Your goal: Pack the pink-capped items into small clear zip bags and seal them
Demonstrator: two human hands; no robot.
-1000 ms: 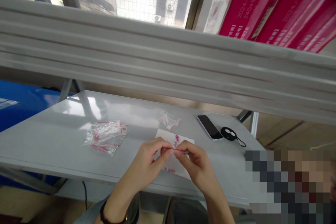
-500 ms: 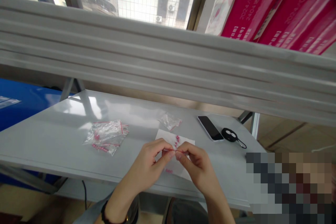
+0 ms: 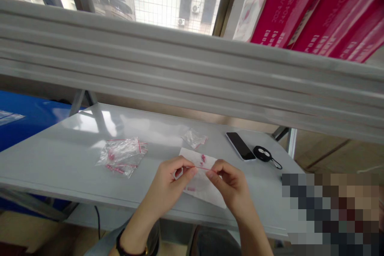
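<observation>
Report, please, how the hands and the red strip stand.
Left hand, right hand both pinching. Red strip stretched between them, over white paper. Phone apart, off to the right.

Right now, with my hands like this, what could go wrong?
The thin red strip pinched between your left hand and right hand could slip from either grip. The small pink pieces on the white paper might scatter if a hand bumps the sheet.
</observation>
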